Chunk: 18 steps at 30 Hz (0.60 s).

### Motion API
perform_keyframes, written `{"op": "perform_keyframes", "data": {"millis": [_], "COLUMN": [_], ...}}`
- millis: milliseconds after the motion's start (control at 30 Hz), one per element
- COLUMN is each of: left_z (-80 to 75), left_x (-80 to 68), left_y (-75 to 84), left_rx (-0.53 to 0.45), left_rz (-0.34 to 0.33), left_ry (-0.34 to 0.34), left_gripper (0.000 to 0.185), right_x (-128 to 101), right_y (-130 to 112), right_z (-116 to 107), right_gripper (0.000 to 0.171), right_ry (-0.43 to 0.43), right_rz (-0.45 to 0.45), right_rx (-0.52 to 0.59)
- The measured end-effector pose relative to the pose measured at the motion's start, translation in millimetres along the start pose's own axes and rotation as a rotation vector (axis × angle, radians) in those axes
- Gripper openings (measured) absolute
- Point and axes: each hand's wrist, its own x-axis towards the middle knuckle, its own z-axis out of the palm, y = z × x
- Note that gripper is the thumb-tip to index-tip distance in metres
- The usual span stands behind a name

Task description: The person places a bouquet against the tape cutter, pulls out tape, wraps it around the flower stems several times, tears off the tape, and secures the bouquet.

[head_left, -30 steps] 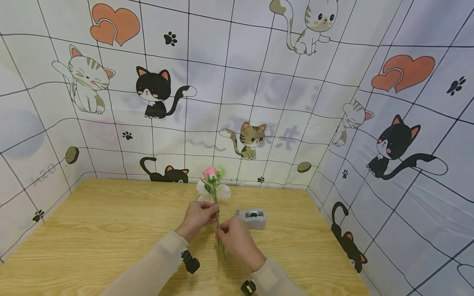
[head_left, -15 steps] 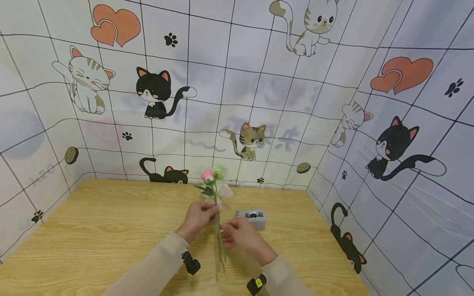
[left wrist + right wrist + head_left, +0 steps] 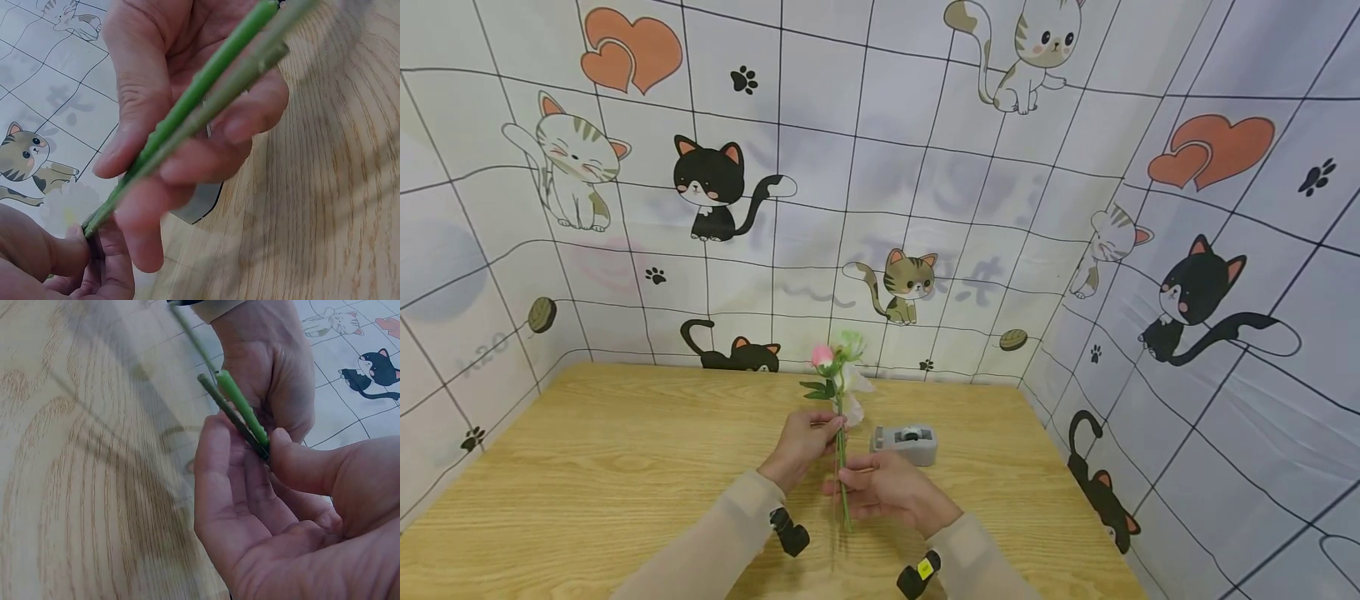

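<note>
At frame centre, head view: we log a small bunch of artificial flowers (image 3: 838, 371) held upright above the wooden table (image 3: 587, 467), blooms at top, stems (image 3: 842, 475) running down toward the lower edge.

Left hand (image 3: 801, 446): upper grip. We see its thumb and fingers curled round the stems just under the blooms, pinching them. In the left wrist view only its fingertips (image 3: 94, 262) show, lower left, closed on the stem bundle.

Right hand (image 3: 883, 492): lower grip, just below and to the right of the left hand. Right wrist view shows thumb (image 3: 300, 465) pressed against the fingers (image 3: 215, 469) with the stems (image 3: 240, 415) nipped between them; the other fingers lie loosely extended, not spread wide.

Stem axis: near vertical in the head view; two stems, one bright green and one duller, lie side by side and touching (image 3: 206, 106).

Key relation: stems pass through both grips on one line; free ends stick out below the right hand, blooms above the left. Right hand is nearer the cut ends, left nearer the blooms.

Tape dispenser (image 3: 905, 443): grey, on the table, right of the hands, just beside the right hand's fingertips but apart.

Backdrop (image 3: 880, 167): cat-print cloth, upper frame and sides.
</note>
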Motion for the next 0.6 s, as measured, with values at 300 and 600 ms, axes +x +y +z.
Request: {"op": "perform_keyframes", "data": {"millis": [300, 600], "left_z": [-1.0, -3.0], "left_x": [-2.6, -2.6], "left_y": [1.8, 0.6], "left_rx": [-0.005, -0.011], "left_rz": [-0.014, -0.015], "left_ry": [-0.007, -0.023], "left_gripper": [0.028, 0.032], "right_x": [1.8, 0.5], "right_y": [2.2, -1.0], "right_z": [1.6, 3.4], "right_gripper": [0.037, 0.034], "right_ry": [0.050, 0.082], "right_rz": [0.014, -0.007], "right_rx": [0.023, 0.005]}}
